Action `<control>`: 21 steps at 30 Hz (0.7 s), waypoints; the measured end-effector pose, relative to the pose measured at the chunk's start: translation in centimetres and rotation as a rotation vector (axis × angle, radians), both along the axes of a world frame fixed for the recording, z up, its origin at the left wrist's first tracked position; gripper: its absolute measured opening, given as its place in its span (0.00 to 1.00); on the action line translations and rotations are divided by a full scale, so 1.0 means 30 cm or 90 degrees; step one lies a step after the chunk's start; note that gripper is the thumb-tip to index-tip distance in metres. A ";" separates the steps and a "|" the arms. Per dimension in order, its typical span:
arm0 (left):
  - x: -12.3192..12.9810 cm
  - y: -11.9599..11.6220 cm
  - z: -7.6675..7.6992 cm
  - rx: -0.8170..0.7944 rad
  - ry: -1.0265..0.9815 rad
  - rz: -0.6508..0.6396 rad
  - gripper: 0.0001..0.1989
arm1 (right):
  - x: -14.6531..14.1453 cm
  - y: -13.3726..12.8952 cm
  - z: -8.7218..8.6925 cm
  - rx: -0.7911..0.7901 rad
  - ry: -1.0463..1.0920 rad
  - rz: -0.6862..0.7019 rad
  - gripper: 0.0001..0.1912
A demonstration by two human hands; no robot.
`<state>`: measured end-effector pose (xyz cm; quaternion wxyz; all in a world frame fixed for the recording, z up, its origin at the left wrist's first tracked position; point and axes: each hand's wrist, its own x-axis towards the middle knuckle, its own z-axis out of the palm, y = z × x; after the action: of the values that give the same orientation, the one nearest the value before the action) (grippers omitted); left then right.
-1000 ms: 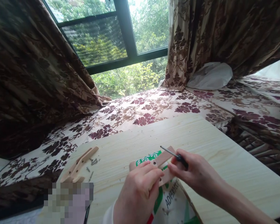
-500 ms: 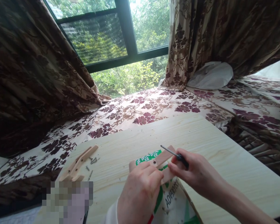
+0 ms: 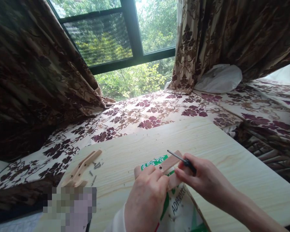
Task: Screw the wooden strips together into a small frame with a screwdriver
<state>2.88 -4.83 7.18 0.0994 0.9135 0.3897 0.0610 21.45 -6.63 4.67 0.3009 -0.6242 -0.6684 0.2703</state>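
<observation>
My right hand (image 3: pixel 195 169) is closed around the black handle of a screwdriver (image 3: pixel 177 156); its metal shaft points up and left over a wooden piece. My left hand (image 3: pixel 148 193) wraps over wooden pieces (image 3: pixel 170 163) that lie on a printed green and white cardboard sheet (image 3: pixel 181 206). One dark hole shows in the wood between my hands. The left fingers hide much of the pieces, and the screwdriver's tip touches no screw that I can see.
On the left of the pale wooden table (image 3: pixel 222 161), curved wooden parts with holes (image 3: pixel 83 169) lie near several loose screws (image 3: pixel 96 165). A pixelated patch covers the lower left. Behind stand a floral-covered ledge (image 3: pixel 145 111), patterned curtains, a window and a white plastic bag (image 3: pixel 219 79).
Almost nothing differs. The view has shifted very slightly, and both hands keep the same hold on the wood and the screwdriver.
</observation>
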 end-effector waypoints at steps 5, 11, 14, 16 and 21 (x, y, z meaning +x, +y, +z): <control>0.013 -0.003 0.004 0.003 0.045 -0.004 0.07 | 0.001 0.002 -0.001 0.001 -0.001 0.000 0.11; 0.030 0.004 0.018 -0.040 0.093 -0.002 0.10 | 0.001 0.004 -0.006 -0.006 -0.005 -0.001 0.11; 0.035 0.012 0.025 -0.048 0.092 -0.010 0.10 | 0.003 0.003 -0.007 -0.007 -0.004 0.005 0.11; 0.039 0.017 0.029 -0.062 0.096 -0.004 0.11 | 0.004 0.004 -0.008 -0.003 -0.009 0.010 0.11; 0.048 0.023 0.038 -0.079 0.097 0.023 0.13 | 0.003 0.002 -0.006 0.015 -0.066 0.014 0.11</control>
<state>4.31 -4.15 8.31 0.1248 0.9004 0.4156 -0.0314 21.55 -6.56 4.49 0.2702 -0.6265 -0.6929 0.2332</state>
